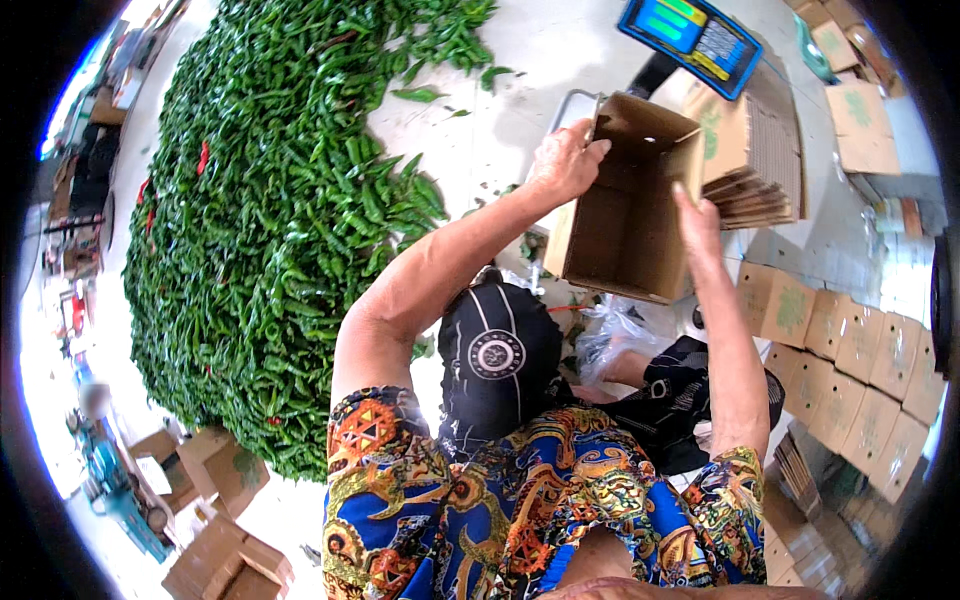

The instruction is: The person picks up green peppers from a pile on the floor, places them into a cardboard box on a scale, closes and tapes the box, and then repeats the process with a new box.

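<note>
In front of me an open-topped cardboard box (622,225) is held between both hands, with only bare cardboard showing inside. My left hand (568,160) is closed over its far left rim. On the opposite side, my right hand (697,222) grips the right wall, slightly blurred, with the fingers partly hidden. The box is at a weighing scale; the pale edge of its platform (572,108) shows past the left hand. Beyond it stands the scale's blue-framed display (690,42). Whether the box rests on the platform I cannot tell.
A large heap of green peppers (270,220) covers the floor at left, with a few red ones. Flattened cartons (755,150) are stacked right of the box. Closed boxes (850,370) line the right side. Clear plastic (625,335) lies near my legs; opened cartons (225,560) sit lower left.
</note>
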Demonstrator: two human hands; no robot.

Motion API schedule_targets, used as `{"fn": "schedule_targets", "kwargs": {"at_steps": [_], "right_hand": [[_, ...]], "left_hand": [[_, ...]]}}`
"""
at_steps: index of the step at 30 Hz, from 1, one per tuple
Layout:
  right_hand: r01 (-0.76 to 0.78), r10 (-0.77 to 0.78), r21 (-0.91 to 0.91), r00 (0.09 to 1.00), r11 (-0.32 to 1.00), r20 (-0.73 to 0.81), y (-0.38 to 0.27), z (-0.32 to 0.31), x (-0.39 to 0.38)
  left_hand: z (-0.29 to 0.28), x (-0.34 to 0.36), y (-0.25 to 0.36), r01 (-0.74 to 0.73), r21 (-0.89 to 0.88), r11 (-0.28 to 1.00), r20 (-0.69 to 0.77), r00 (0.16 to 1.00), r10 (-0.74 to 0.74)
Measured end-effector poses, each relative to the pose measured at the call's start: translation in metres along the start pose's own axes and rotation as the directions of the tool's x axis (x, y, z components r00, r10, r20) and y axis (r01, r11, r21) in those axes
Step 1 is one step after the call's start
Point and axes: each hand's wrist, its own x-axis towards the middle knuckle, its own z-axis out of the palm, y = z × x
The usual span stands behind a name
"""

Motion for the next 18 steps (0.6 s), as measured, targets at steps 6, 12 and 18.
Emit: {"fn": "schedule_targets", "kwargs": {"at_steps": [6, 12, 18], "right_hand": [[-0.162, -0.041, 0.632, 0.955, 0.758, 0.294, 0.079, -0.026, 0.025], [-0.078, -0.009, 0.483, 0.985, 0.872, 0.175, 0.114, 0.016, 0.057], [-0.3, 0.084, 0.689, 0.94, 0.66, 0.33, 0.096, 0.051, 0.048]], "left_hand": [[-0.012, -0.023, -0.03, 0.28, -0.797, 0.535, 0.179, 0.956, -0.234], [0.049, -0.034, -0.065, 0.254, -0.177, 0.951, -0.176, 0.942, -0.285], [0.136, -0.035, -0.057, 0.183, -0.39, 0.902, -0.296, 0.903, -0.311]]}}
